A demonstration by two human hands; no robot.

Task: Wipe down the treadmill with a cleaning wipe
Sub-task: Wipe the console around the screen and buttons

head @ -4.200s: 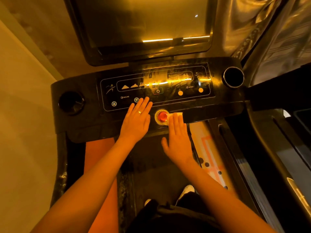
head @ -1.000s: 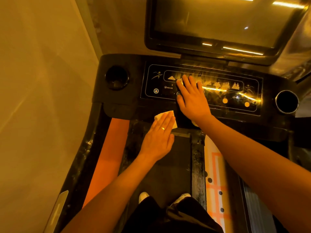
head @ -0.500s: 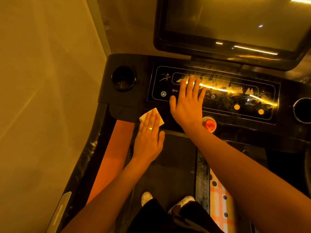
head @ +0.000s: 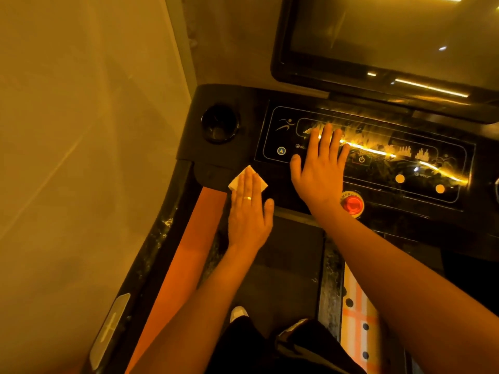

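Cupholder [head: 220, 124] just beyond wipe [head: 235, 182]

White wipe [head: 234, 184] is pressed flat under the straight fingers of the left hand [head: 249, 211], against the lower left edge of the treadmill console [head: 248, 103]. Right hand [head: 318, 168] is laid flat, fingers spread, on the control panel [head: 391, 168]. Red stop button [head: 353, 205] is seen just beside the right wrist.
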